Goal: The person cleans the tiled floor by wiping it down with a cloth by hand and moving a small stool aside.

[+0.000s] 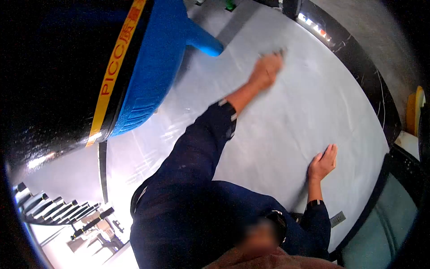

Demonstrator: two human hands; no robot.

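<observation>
My left hand (267,71) reaches up across a broad, pale, smooth surface (291,121). Its fingers are closed, and a small dark edge of something shows past them; motion blur hides what it is. Lower and to the right, my right hand (323,164) lies against the same surface, or very close to it, with its fingers stretched out. Nothing shows in that hand. Dark blue sleeves with pale cuff marks cover both arms.
At upper left, a large black rounded object (58,85) with yellow lettered tape (116,67) adjoins a blue part (161,58) with a blunt peg. Black edging (376,85) borders the surface. A socket-like plate (338,219) sits lower right; dark steps (58,208) lower left.
</observation>
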